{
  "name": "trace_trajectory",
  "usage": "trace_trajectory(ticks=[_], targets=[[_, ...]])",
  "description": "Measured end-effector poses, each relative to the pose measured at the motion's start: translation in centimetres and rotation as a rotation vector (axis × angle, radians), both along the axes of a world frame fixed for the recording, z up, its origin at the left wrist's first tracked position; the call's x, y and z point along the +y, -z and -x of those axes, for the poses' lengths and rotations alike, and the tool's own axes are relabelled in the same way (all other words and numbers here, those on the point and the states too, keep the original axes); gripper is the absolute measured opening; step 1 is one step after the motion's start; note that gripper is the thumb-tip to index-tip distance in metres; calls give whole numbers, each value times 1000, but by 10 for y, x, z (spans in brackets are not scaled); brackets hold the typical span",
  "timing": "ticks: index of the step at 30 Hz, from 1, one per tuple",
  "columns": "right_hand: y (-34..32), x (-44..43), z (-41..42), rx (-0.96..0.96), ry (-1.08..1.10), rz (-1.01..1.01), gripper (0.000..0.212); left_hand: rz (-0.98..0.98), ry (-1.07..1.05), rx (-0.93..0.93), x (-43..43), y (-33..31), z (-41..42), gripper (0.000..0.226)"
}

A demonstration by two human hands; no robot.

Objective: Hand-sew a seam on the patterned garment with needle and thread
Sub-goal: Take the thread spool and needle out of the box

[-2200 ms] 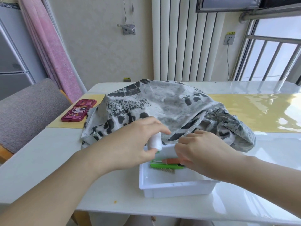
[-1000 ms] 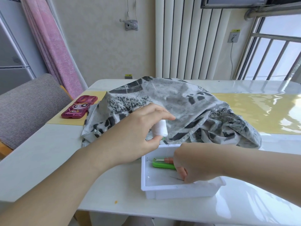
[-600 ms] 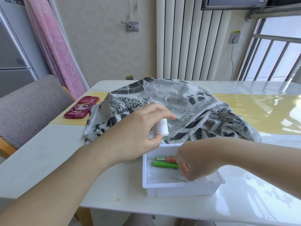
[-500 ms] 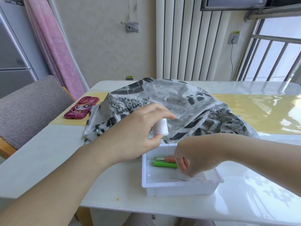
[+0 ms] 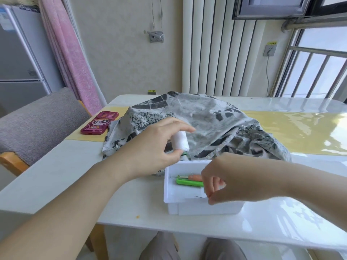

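The grey and black patterned garment (image 5: 210,126) lies bunched on the white table, behind a white plastic tray (image 5: 187,206). My left hand (image 5: 155,147) holds a white thread spool (image 5: 180,140) upright between thumb and fingers, just above the tray's far left corner. My right hand (image 5: 223,181) hovers over the tray with its fingertips pinched on a thin needle (image 5: 200,196) that sticks out to the left. A fine thread runs down from the spool toward my right hand.
Inside the tray lie a green tool (image 5: 188,182) and an orange-handled tool (image 5: 195,177). A pink phone (image 5: 99,123) rests on the yellow table runner (image 5: 300,132) at left. A grey chair (image 5: 37,124) stands at the table's left side.
My right hand reached into the tray, pinched the needle and lifted it toward the tray's near edge. My left hand raised the spool slightly and has held it still since.
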State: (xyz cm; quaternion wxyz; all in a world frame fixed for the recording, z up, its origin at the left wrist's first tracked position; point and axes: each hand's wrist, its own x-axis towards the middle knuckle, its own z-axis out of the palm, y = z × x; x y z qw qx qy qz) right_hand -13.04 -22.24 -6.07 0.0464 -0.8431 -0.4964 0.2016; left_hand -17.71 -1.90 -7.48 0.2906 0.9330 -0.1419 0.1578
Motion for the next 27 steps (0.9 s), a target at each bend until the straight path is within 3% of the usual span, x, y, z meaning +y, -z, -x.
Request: trace_trajectory(ticks=[5,9,21,27], targets=[[21,8,22,-272,-41,41,26,33,-26,-17,-4,3,7,48],[22,2,25,-474,-21,-59,17,72,-24,-9,-13,-1,15,50],[-28,-57,-3,-681,314,-79,12,255,-25,-148,-57,-28,-1,40],[-28,-100,-52,-806,548,-55,14,218,42,-89,-101,-21,-37,35]])
